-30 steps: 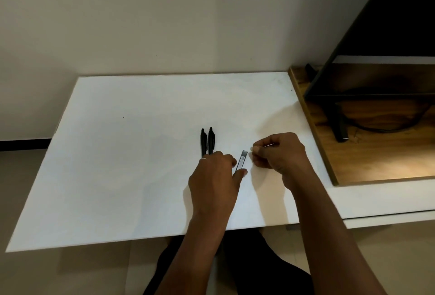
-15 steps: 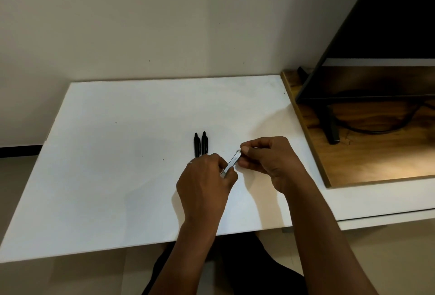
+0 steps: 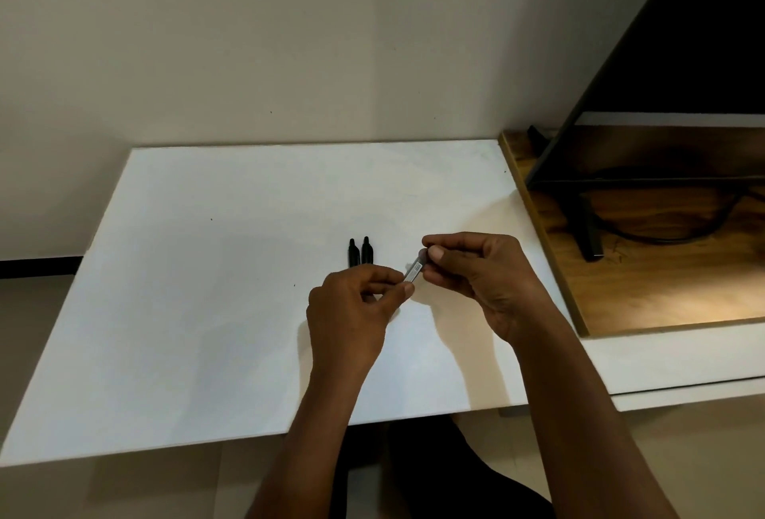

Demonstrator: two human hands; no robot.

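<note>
A small slim grey case [image 3: 414, 271] with a printed label is held between both hands just above the white board [image 3: 207, 290]. My left hand [image 3: 352, 311] pinches its lower end between thumb and fingers. My right hand [image 3: 480, 274] pinches its upper end with thumb and forefinger. Two black pens [image 3: 359, 252] lie side by side on the board just beyond my left hand; their near ends are hidden by it.
A wooden surface [image 3: 662, 270] lies to the right with a dark slanted panel [image 3: 662, 63] and a black cable [image 3: 662, 228] on it. The wall stands behind the board. A person's dark-clothed legs show below the board's near edge.
The small case was lifted off the board. My right hand came in and took its upper end, so both hands now hold it, tilted, higher than before.
</note>
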